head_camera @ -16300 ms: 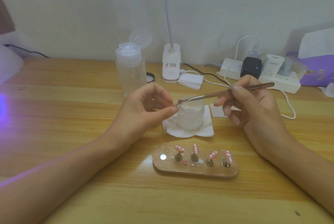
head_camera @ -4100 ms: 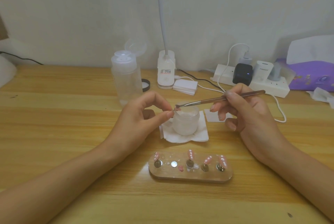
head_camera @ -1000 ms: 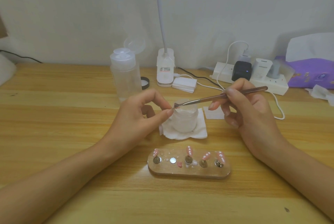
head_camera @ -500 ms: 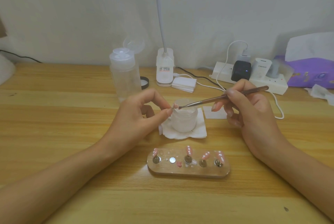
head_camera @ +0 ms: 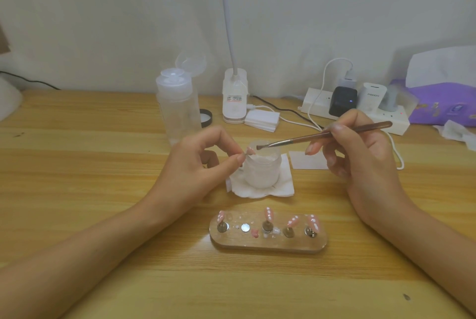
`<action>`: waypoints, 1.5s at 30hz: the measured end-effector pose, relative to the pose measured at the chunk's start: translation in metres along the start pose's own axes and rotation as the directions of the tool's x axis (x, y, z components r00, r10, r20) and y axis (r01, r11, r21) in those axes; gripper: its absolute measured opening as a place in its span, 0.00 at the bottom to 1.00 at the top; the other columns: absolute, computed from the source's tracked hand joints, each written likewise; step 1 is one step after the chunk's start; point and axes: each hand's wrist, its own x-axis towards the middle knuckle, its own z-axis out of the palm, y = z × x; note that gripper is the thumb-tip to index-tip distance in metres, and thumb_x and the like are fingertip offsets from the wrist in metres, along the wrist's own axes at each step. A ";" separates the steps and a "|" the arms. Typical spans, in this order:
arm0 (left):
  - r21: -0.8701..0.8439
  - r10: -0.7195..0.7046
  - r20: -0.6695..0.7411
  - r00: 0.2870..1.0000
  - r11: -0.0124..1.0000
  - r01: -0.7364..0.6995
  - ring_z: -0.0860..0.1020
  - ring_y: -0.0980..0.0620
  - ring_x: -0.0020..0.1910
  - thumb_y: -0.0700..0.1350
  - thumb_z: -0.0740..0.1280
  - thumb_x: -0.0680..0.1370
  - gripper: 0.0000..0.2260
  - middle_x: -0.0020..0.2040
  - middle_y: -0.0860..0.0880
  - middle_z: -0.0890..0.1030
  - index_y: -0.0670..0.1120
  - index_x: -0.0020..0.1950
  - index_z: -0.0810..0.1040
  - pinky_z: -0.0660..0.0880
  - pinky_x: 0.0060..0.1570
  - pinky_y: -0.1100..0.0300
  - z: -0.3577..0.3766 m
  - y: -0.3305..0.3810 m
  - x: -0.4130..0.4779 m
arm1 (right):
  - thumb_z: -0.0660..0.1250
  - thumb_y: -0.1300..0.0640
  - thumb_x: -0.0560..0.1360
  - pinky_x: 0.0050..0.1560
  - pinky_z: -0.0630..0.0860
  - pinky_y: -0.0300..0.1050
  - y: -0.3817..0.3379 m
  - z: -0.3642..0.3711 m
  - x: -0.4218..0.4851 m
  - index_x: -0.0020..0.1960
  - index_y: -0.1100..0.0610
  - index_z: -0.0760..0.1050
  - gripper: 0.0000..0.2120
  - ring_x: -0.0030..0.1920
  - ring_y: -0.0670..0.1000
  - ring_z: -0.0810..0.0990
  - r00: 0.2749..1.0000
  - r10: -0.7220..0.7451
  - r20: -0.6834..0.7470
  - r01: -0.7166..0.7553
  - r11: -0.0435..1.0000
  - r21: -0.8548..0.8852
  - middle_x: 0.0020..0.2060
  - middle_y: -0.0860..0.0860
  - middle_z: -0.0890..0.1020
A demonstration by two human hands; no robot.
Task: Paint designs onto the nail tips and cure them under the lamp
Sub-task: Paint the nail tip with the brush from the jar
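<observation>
nail tip (head_camera: 249, 150) sits pinched between the thumb and forefinger of my left hand (head_camera: 195, 164), poking out past those fingertips over the near rim of the frosted jar (head_camera: 261, 169). my right hand (head_camera: 360, 156) is clamped on the brush (head_camera: 324, 135), thumb and forefinger closed round the handle. the bristles are just beside the tip, and i can't tell if they touch. i judge the tip feather-light, stiff and slick, quick to flick away, so i'd grip its side edges, off the wet face. painted tips (head_camera: 268, 213) stand on the wooden holder (head_camera: 268, 247), nearer me than both hands.
</observation>
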 end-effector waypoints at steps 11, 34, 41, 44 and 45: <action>-0.007 -0.001 0.004 1.000 1.000 0.001 0.70 0.59 0.25 0.46 0.73 0.75 0.07 0.38 0.58 0.81 0.54 0.39 0.78 0.66 0.26 0.69 0.000 0.000 0.000 | 0.62 0.55 0.77 0.24 0.64 0.34 -0.001 0.000 -0.001 0.41 0.54 0.69 0.07 0.27 0.46 0.68 1.000 0.007 0.002 -0.007 1.000 -0.028 0.31 0.54 0.83; -0.004 -0.004 0.003 1.000 1.000 0.004 0.70 0.61 0.24 0.46 0.73 0.76 0.07 0.33 0.62 0.79 0.53 0.40 0.78 0.67 0.26 0.70 0.000 0.001 0.000 | 0.62 0.57 0.79 0.25 0.63 0.34 -0.001 0.002 -0.004 0.42 0.54 0.69 0.07 0.27 0.47 0.68 0.998 -0.009 0.058 0.012 0.999 -0.052 0.33 0.55 0.84; 0.016 0.002 0.007 1.000 1.000 -0.002 0.72 0.60 0.25 0.46 0.73 0.76 0.06 0.41 0.57 0.82 0.52 0.41 0.79 0.68 0.27 0.71 -0.001 0.000 0.000 | 0.62 0.55 0.78 0.25 0.63 0.35 -0.003 0.001 -0.002 0.41 0.52 0.69 0.08 0.27 0.46 0.69 1.000 -0.007 0.019 0.007 1.000 0.004 0.33 0.54 0.84; 0.018 0.006 0.010 1.000 1.000 -0.006 0.71 0.59 0.26 0.46 0.73 0.76 0.06 0.43 0.56 0.82 0.53 0.42 0.79 0.68 0.28 0.70 -0.001 -0.001 0.000 | 0.62 0.55 0.79 0.25 0.61 0.37 -0.002 0.002 -0.003 0.42 0.52 0.69 0.08 0.27 0.47 0.68 0.998 -0.005 0.062 0.006 1.000 -0.017 0.35 0.54 0.85; 0.015 0.004 0.010 1.000 1.000 -0.004 0.71 0.58 0.26 0.46 0.73 0.76 0.06 0.43 0.56 0.82 0.53 0.41 0.79 0.68 0.27 0.69 -0.001 -0.001 0.000 | 0.62 0.56 0.80 0.25 0.62 0.36 -0.002 0.002 -0.003 0.42 0.52 0.69 0.08 0.27 0.47 0.68 0.998 -0.001 0.070 0.003 0.999 -0.035 0.35 0.54 0.85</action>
